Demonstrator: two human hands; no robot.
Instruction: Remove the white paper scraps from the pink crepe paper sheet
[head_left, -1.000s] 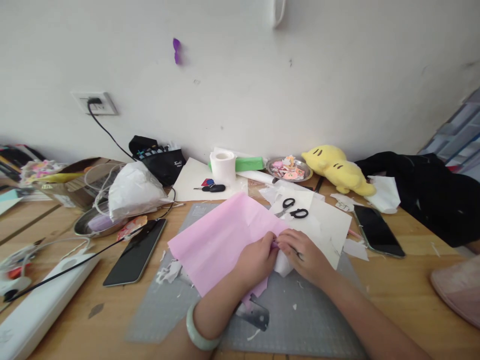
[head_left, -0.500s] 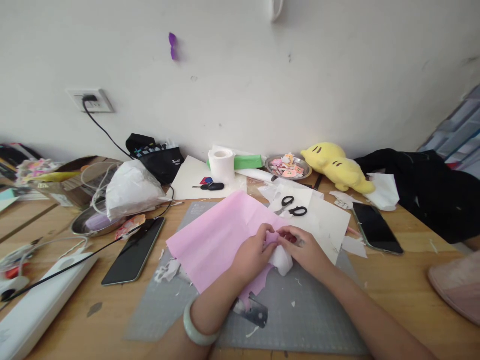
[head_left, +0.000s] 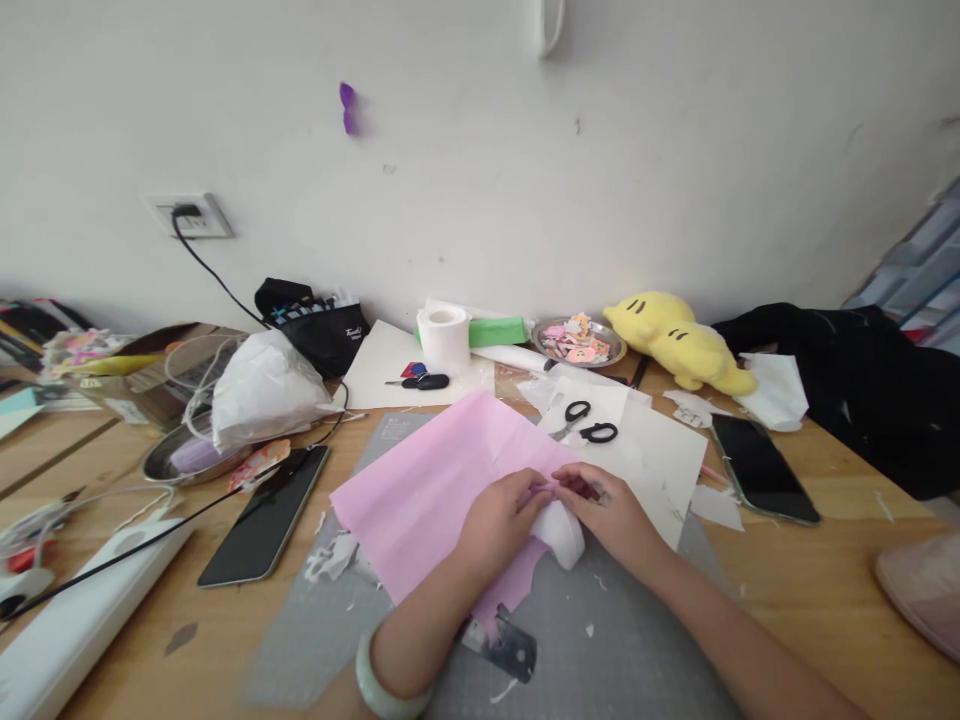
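A large pink sheet (head_left: 435, 470), paper or thin cloth, lies over the grey cutting mat (head_left: 600, 650), its near edge ragged. At its right side my left hand (head_left: 499, 515) pinches a bit of the pink material. Fingertips of my right hand (head_left: 607, 510) close on the same spot, almost touching the left ones. Below them is a rounded white piece (head_left: 561, 535), partly hidden by the fingers; its kind I cannot make out. Under the sheet's near edge a metal ruler (head_left: 514, 645) sticks out. Black-handled scissors (head_left: 592, 423) rest on white paper (head_left: 660, 450) behind my hands.
Phones lie left (head_left: 270, 515) and right (head_left: 765, 465). At the back stand a white roll (head_left: 444, 340), a metal dish (head_left: 619, 350) of paper cutouts and a yellow plush toy (head_left: 675, 335). A white power strip (head_left: 97, 610) is at the left, with cables around it.
Both hands stay at the pink sheet's right side, their fingertips now drawn closer together. The whole scene sits slightly lower in view.
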